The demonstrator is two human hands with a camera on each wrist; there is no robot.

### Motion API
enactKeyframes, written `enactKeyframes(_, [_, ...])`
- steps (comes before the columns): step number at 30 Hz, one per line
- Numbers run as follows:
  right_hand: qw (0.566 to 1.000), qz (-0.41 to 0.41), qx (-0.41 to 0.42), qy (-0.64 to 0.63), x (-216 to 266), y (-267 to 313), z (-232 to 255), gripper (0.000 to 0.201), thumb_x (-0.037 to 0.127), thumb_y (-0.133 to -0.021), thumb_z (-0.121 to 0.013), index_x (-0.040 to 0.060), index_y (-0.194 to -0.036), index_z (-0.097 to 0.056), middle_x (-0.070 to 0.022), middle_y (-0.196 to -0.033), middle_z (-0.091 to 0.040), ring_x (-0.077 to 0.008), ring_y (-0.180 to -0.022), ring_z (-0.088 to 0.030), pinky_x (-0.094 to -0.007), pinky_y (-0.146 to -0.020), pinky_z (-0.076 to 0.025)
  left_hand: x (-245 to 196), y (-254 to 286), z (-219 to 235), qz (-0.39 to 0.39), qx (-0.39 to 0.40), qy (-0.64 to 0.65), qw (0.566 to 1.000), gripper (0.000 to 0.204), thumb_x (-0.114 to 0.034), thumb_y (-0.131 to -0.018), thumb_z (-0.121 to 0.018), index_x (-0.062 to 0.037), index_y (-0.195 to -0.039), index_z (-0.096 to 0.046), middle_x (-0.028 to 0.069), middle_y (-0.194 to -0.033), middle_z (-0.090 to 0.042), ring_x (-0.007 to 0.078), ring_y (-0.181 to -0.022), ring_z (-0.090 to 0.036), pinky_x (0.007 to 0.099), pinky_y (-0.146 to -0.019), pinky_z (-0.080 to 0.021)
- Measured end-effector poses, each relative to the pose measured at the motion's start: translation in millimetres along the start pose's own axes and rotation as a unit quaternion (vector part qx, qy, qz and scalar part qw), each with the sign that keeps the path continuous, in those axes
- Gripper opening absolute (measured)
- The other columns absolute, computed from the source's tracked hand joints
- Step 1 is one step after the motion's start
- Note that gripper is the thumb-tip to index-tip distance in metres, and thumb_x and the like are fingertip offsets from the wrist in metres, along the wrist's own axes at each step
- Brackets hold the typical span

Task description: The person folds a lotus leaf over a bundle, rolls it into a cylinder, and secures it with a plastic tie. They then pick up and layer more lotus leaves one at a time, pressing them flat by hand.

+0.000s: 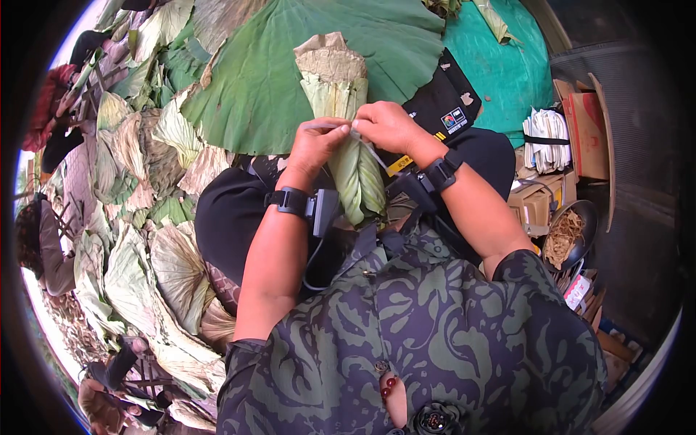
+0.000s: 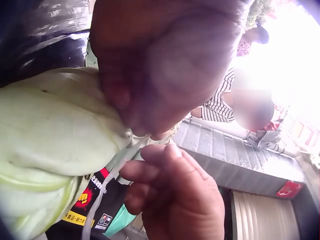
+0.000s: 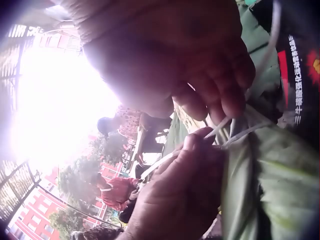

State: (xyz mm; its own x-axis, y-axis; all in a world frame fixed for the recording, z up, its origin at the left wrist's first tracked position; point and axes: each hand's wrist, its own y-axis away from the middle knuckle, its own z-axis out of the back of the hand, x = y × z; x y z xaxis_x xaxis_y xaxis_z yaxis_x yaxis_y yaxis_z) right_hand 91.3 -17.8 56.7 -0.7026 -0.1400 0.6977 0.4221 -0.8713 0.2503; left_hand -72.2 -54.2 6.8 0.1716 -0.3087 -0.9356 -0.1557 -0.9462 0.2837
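Note:
A long bundle of folded lotus leaves (image 1: 359,185) lies upright before the person, pale green at the near end and dry brown at the far end. My left hand (image 1: 313,148) pinches a white string (image 3: 245,132) at the bundle's left side. From the right, my right hand (image 1: 395,129) pinches the same string, its fingertips close to the left hand's. The string crosses the bundle's middle, and a loose length (image 2: 95,207) hangs beside it in the left wrist view. Under the bundle's far end spreads a big green lotus leaf (image 1: 254,80).
Dried lotus leaves (image 1: 127,217) cover the left side. Right of the lap lie a black printed bag (image 1: 453,87) and a green sheet (image 1: 500,80). Further right are a strapped paper stack (image 1: 547,134), a cardboard box (image 1: 586,134) and a pan of dry shreds (image 1: 569,239). Other people sit at far left.

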Motion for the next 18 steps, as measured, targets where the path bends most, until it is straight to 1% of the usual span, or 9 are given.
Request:
enactKeyframes(1, [1.0,-0.002,0.002,0.0,3,1,1,0.022,0.023,-0.074,-0.054,0.0024,-0.076,-0.062,-0.0188,-0.073,-0.06,-0.0356,-0.07,-0.059,-0.0422,-0.064,-0.047,-2,2,0,0.009,0.001,0.003,1.0,0.015,-0.009,-0.077,-0.066,0.0016,-0.088,-0.066,0.0026,-0.078,-0.063,0.0084,-0.068,-0.055,0.022,-0.063,-0.045])
enactKeyframes(3, [0.991,0.074,-0.109,0.027,7,1,-2,0.017,0.013,-0.073,-0.053,0.0002,-0.081,-0.06,-0.0117,-0.068,-0.063,-0.0219,-0.062,-0.061,-0.0317,-0.059,-0.047,0,0,1,0.025,0.01,-0.005,1.0,0.014,-0.007,-0.075,-0.067,0.0006,-0.087,-0.066,0.002,-0.078,-0.062,0.008,-0.068,-0.054,0.0213,-0.063,-0.044])
enactKeyframes(5, [0.99,0.085,-0.113,-0.017,0,-11,-9,0.019,0.006,-0.07,-0.051,0.0004,-0.086,-0.06,-0.0119,-0.074,-0.064,-0.0202,-0.067,-0.062,-0.0307,-0.064,-0.049,0,0,3,0.037,0.021,-0.016,0.999,0.013,-0.005,-0.074,-0.067,-0.0004,-0.086,-0.065,0.0013,-0.077,-0.062,0.0077,-0.068,-0.053,0.0207,-0.063,-0.043])
enactKeyframes(8, [0.992,0.056,0.02,-0.107,-8,-22,-17,0.023,-0.001,-0.069,-0.052,0.0008,-0.091,-0.06,-0.0097,-0.082,-0.065,-0.0162,-0.076,-0.062,-0.03,-0.072,-0.049,4,-1,2,0.024,0.023,-0.001,0.999,0.008,-0.002,-0.072,-0.066,-0.0013,-0.08,-0.063,0.0007,-0.076,-0.061,0.0074,-0.068,-0.053,0.0207,-0.064,-0.042])
enactKeyframes(11, [0.993,0.064,0.011,-0.1,-9,-23,-21,0.02,0.002,-0.068,-0.057,0.0036,-0.087,-0.062,-0.0138,-0.081,-0.064,-0.0254,-0.075,-0.063,-0.0327,-0.069,-0.05,13,-1,0,0.01,-0.002,-0.003,1.0,0.007,-0.003,-0.072,-0.066,-0.0017,-0.076,-0.062,-0.0007,-0.074,-0.059,0.0063,-0.067,-0.052,0.0217,-0.061,-0.043])
enactKeyframes(13, [0.994,0.065,0.021,-0.088,-9,-24,-20,0.021,0.002,-0.07,-0.056,0.0018,-0.09,-0.061,-0.0124,-0.082,-0.065,-0.0209,-0.077,-0.063,-0.0306,-0.072,-0.049,17,-3,-8,-0.085,-0.109,-0.118,0.983,0.008,-0.006,-0.071,-0.065,-0.0041,-0.078,-0.061,0.0011,-0.072,-0.061,0.0107,-0.063,-0.056,0.0261,-0.059,-0.045])
enactKeyframes(14, [0.994,0.067,0.032,-0.078,-9,-25,-19,0.021,0.001,-0.072,-0.055,0.0001,-0.092,-0.059,-0.0111,-0.084,-0.065,-0.0164,-0.08,-0.062,-0.0286,-0.075,-0.048,18,-4,-12,-0.085,-0.107,-0.118,0.984,0.008,-0.006,-0.071,-0.065,-0.0041,-0.078,-0.061,0.0011,-0.072,-0.061,0.0107,-0.063,-0.056,0.0261,-0.059,-0.045])
enactKeyframes(16, [0.994,0.07,0.023,-0.077,-15,-28,-24,0.021,0.002,-0.073,-0.055,0.0,-0.094,-0.059,-0.011,-0.085,-0.065,-0.0163,-0.081,-0.062,-0.0283,-0.075,-0.048,13,-1,-19,-0.236,-0.253,-0.431,0.833,0.009,-0.008,-0.072,-0.064,-0.0071,-0.079,-0.06,0.0061,-0.073,-0.063,0.0188,-0.062,-0.06,0.0309,-0.058,-0.047])
enactKeyframes(18, [0.994,0.072,0.015,-0.077,-17,-29,-28,0.022,0.002,-0.074,-0.055,-0.0001,-0.095,-0.06,-0.0109,-0.086,-0.065,-0.0162,-0.082,-0.062,-0.028,-0.076,-0.048,15,-5,-17,-0.228,-0.276,-0.406,0.841,0.008,-0.009,-0.072,-0.064,-0.008,-0.079,-0.06,0.0079,-0.075,-0.063,0.0218,-0.064,-0.06,0.0323,-0.06,-0.048])
